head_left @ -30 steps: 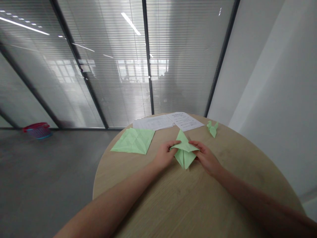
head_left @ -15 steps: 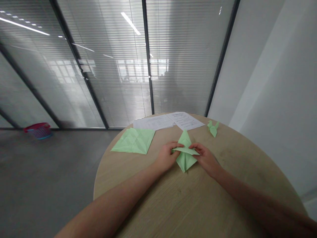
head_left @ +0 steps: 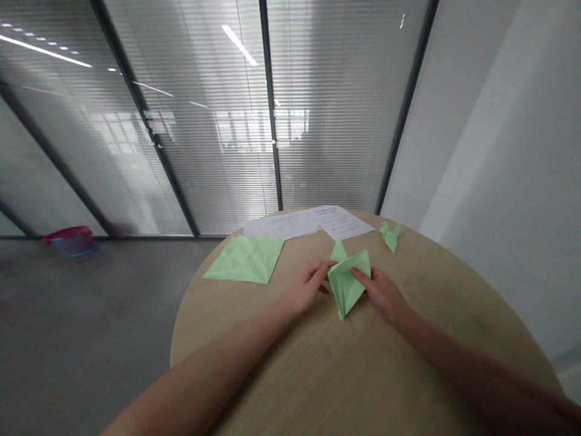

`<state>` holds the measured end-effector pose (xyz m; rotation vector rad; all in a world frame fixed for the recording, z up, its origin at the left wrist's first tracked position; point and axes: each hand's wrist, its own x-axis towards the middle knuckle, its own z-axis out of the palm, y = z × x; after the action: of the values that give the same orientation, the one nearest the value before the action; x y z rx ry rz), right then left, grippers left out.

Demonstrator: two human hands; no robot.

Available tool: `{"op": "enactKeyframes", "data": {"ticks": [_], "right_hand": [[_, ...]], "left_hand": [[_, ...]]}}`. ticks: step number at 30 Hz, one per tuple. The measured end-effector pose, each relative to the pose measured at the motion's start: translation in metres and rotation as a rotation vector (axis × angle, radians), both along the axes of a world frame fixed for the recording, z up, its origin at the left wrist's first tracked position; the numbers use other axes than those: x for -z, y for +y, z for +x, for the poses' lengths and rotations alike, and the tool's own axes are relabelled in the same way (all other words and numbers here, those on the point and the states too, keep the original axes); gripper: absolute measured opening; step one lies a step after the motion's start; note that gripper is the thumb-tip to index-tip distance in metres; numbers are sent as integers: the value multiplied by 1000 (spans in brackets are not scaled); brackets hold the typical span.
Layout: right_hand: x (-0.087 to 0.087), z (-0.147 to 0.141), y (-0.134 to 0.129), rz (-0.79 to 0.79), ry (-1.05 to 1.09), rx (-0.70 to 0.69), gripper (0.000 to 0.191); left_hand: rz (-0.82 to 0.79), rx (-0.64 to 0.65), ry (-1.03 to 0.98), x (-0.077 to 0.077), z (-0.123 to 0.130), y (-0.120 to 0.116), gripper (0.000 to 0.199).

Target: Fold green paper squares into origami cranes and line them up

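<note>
A partly folded sheet of light green paper [head_left: 348, 287] is between my two hands over the table. Its upper flap stands raised toward the right, a pointed tip shows behind it, and its lower end narrows to a point. My right hand [head_left: 382, 292] pinches the right side, thumb on the front face and fingers behind. At the left edge, my left hand [head_left: 309, 287] has its fingertips closed on the paper, partly hidden behind it. A creased green sheet [head_left: 245, 259] lies flat to the left. A small green origami figure [head_left: 390, 237] sits at the back right.
Printed white sheets [head_left: 342, 222] lie along the far edge of the round wooden table [head_left: 290, 375]. Beyond stands a glass partition with blinds [head_left: 227, 181], with a white wall [head_left: 508, 200] on the right. A red and blue basket [head_left: 72, 241] rests on the floor at left.
The raised crosswise flap has tilted up and opened toward the right. My right thumb has moved onto its front face, and my left fingers have shifted slightly at the left edge.
</note>
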<state>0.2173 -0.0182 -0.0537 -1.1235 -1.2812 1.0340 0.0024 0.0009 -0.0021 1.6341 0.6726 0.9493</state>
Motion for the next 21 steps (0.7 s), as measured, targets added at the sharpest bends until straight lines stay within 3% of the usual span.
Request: {"op": "enactKeyframes", "data": {"ticks": [7, 16, 21], "right_hand": [[-6, -7, -5, -32, 48, 8, 35], [-17, -15, -16, 10, 198, -222, 63], [-20, -17, -17, -32, 224, -175, 64]], "left_hand": [[114, -95, 64, 13, 4, 8, 53], [77, -219, 94, 3, 0, 10, 54], [88, -254, 120, 4, 0, 13, 54]]}}
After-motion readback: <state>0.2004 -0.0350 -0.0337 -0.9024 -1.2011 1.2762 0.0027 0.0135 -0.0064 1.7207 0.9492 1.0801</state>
